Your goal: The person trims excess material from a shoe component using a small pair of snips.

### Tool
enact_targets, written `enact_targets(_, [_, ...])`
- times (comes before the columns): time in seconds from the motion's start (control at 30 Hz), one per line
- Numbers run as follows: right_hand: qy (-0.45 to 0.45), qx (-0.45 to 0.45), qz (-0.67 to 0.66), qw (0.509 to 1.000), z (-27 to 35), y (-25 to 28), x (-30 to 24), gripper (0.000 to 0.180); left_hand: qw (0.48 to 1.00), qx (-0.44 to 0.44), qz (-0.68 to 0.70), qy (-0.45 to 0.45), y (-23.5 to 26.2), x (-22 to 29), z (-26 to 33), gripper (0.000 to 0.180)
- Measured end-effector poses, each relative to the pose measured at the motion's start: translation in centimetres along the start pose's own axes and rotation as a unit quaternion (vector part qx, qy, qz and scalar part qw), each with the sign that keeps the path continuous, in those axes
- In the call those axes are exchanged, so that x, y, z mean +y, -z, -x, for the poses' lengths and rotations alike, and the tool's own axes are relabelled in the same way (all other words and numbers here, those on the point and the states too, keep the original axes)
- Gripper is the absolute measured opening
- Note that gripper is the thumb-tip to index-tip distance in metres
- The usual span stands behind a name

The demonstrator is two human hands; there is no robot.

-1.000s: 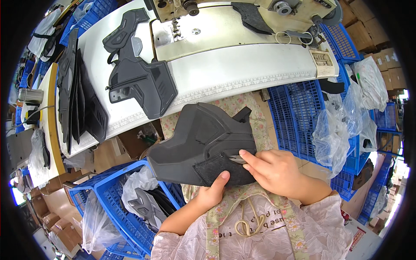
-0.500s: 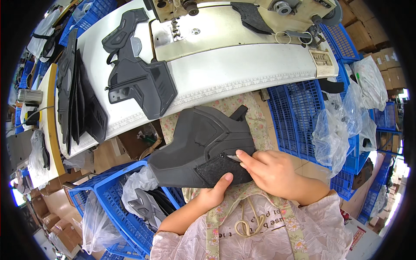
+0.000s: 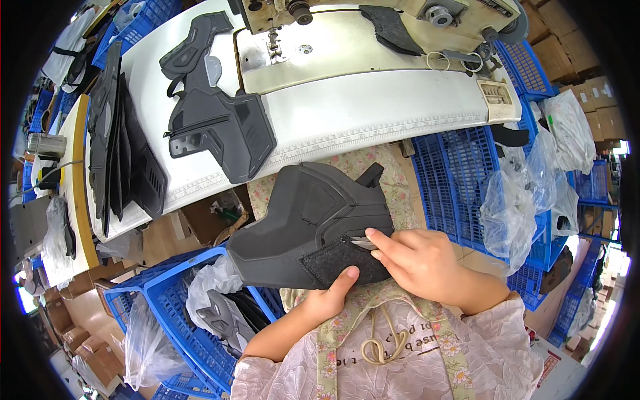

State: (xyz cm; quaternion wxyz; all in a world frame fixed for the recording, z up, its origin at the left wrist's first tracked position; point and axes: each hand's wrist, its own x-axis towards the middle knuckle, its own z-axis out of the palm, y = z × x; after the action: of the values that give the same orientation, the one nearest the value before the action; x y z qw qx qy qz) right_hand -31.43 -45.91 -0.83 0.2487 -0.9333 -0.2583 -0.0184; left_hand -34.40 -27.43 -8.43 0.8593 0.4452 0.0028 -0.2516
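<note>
A dark grey padded panel (image 3: 313, 223) is being held over the lap, below the near edge of the white sewing table (image 3: 373, 120), with the left hand (image 3: 330, 297) gripping it from underneath, thumb lying on the black fuzzy strip (image 3: 340, 257) at its lower edge, and the right hand (image 3: 420, 263) closing on a small metal tool (image 3: 362, 244) (most likely thread snips, though the blades are too small to tell) at the seam just above that strip. The likeliest fault here is judged to be a nick in the panel fabric or the stitching, caused by the tool tip lying flat on the surface; the left thumb is sitting near the tip and could be caught if the panel is slipping in the one-handed hold. The panel is hanging unsupported, so it could also be sagging and pulling the seam off line. Around it, a second grey panel with a zip (image 3: 220, 127) is lying on the table beside the sewing machine (image 3: 347, 27), a stack of dark pieces (image 3: 123, 147) is standing at the left end, and blue plastic crates (image 3: 180, 313) holding clear bags (image 3: 527, 193) are crowding both sides of the knees, leaving little room to lower or turn the work
</note>
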Motion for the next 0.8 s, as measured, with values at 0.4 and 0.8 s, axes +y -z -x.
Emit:
enact_targets(0.4, [-0.014,-0.002,-0.010,1.000,-0.06,0.33,-0.20,0.037,1.000,-0.002,0.016,0.006,0.11,-0.42,0.08,0.034])
enact_targets(0.8, [-0.002,0.009,0.011,1.000,-0.05,-0.60,-0.17,0.035,1.000,-0.006,-0.004,-0.001,0.27,-0.54,0.20,0.033])
